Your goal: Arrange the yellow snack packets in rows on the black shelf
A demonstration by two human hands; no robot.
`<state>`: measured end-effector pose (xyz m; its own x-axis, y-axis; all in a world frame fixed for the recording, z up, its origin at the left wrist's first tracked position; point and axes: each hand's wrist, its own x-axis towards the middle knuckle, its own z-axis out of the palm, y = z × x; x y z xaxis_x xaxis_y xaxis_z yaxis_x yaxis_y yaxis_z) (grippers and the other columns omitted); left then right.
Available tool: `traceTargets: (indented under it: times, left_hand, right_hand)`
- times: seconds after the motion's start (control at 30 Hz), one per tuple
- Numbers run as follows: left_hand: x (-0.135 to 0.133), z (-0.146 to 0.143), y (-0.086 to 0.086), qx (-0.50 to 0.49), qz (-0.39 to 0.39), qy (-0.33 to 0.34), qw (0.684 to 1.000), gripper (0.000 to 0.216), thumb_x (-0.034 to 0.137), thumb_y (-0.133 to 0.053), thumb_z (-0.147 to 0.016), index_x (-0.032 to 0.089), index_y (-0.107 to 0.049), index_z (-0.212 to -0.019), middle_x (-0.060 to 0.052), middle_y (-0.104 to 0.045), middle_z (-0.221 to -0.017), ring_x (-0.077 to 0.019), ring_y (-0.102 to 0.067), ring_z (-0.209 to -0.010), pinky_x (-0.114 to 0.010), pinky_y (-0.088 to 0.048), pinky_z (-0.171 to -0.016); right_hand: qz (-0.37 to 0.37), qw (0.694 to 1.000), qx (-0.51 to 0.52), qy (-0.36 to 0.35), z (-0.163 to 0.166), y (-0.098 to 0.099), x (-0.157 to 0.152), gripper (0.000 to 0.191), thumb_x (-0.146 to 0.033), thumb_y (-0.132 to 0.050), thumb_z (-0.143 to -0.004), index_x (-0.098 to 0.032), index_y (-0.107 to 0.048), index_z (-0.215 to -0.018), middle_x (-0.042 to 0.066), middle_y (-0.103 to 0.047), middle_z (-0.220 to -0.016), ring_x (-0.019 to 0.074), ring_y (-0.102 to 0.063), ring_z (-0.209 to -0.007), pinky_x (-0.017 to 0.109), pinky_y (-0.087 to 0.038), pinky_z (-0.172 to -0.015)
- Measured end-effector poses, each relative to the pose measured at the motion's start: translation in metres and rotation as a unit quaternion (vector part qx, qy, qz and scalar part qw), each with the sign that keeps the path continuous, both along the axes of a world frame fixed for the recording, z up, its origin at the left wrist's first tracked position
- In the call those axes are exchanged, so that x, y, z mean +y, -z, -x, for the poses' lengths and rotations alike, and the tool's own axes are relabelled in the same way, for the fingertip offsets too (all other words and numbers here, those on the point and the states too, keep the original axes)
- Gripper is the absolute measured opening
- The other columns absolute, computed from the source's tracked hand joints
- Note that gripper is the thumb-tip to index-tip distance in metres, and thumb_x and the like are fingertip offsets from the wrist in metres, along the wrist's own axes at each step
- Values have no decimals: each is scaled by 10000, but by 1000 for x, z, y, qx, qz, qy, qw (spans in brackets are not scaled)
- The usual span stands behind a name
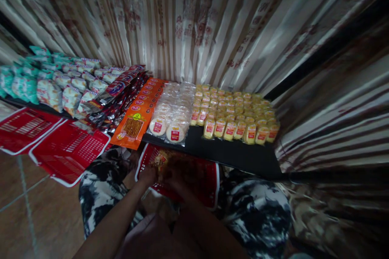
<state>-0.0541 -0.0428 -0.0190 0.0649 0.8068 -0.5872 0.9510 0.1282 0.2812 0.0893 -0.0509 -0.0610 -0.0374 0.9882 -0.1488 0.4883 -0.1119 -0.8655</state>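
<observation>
Left hand [148, 177] and right hand [175, 183] meet at small snack packet [160, 158] inside red basket [209, 188] on lap, grip too dark to tell; likely light, crinkly, slippery, so pinch edge seam.

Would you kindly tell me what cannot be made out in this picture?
Head view, left hand and right hand: dim and blurred, grip unclear.
Head view, red basket contents: shadowed under the black shelf.
Head view, print on yellow packets: too small.
</observation>
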Motion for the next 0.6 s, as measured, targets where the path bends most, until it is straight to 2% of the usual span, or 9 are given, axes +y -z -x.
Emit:
traceTargets:
  times: [0.07,0.23,0.37,0.47,0.53,0.6]
  left_hand:
    - [0,-1,-3,-30,-5,-27,999,325,109,-462,-730,137,-636,-1004,-171,-654,-1005,-259,-603,-987,-343,-460,-808]
    - [-3,-12,-13,-129,-31,-116,984,281,171,-470,-760,190,-627,-992,-74,-680,-929,-188,-615,-913,-252,-459,-743]
    - [-3,-25,-19,-194,-45,-181,963,246,180,-464,-766,173,-623,-953,-32,-671,-823,-144,-615,-751,-216,-455,-637]
    - [-3,-35,-27,-224,-49,-211,950,252,189,-446,-778,168,-599,-976,2,-636,-720,-110,-584,-626,-191,-435,-555]
    - [-4,-42,-34,-278,-48,-243,928,263,189,-447,-774,173,-572,-1005,33,-595,-660,-87,-552,-567,-170,-415,-518]
    - [-7,-49,-43,-364,-35,-298,882,270,189,-460,-764,180,-540,-1022,65,-532,-603,-65,-512,-514,-154,-399,-491]
  right_hand:
    - [37,998,43,2,-9,-3,0,206,-100,-631,-510,-186,-634,-697,11,-672,-688,182,-610,-624,310,-492,-602]
    - [94,986,136,19,-33,-21,-5,230,-235,-627,-608,-188,-635,-833,32,-682,-813,195,-636,-752,325,-505,-666]
    - [168,946,273,52,-49,-44,-5,249,-314,-641,-614,-199,-642,-834,35,-678,-869,200,-639,-788,332,-505,-688]
    - [199,920,332,61,-60,-63,-6,269,-336,-660,-607,-214,-654,-846,27,-678,-898,197,-637,-818,324,-504,-708]
    - [220,907,355,60,-67,-74,-9,300,-335,-676,-597,-219,-658,-873,23,-679,-910,195,-635,-824,315,-504,-699]
    - [238,894,371,79,-75,-79,-16,353,-318,-710,-555,-223,-660,-891,19,-681,-916,194,-634,-828,301,-501,-688]
